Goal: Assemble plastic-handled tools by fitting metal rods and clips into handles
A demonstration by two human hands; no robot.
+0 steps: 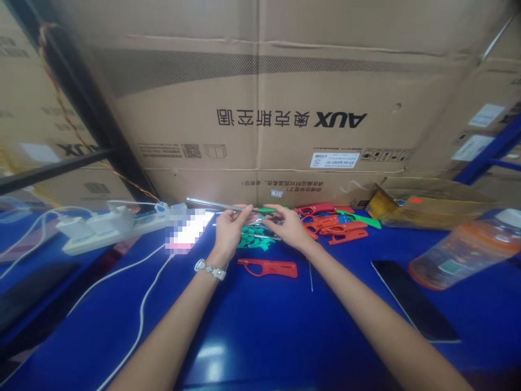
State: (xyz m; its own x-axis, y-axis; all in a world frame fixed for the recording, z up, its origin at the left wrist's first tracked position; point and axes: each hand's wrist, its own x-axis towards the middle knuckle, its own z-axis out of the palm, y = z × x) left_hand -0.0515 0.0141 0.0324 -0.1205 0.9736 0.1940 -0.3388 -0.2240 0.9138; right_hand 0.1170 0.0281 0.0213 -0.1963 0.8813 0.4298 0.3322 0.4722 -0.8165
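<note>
My left hand (231, 227), with a watch on its wrist, has its fingers closed on a thin silvery metal tube (209, 204) that sticks out to the left. My right hand (290, 225) is closed too, its fingertips close to the left ones. Between the hands shows a narrow green plastic piece (266, 210); whether it joins the tube I cannot tell. Under the hands lies a pile of small green plastic parts (257, 240) with metal rods among them. Nearer me is a red lighter-shaped plastic housing (277, 268). More red and orange housings (325, 221) lie heaped right of my right hand.
A lit phone (189, 233) on a white cable and a power strip (118, 225) lie left. On the right are a dark phone (415, 301), an orange-tinted plastic jar (464, 252) and an open cardboard box (431, 203). Large cardboard (260, 81) walls the blue table's (252, 336) back.
</note>
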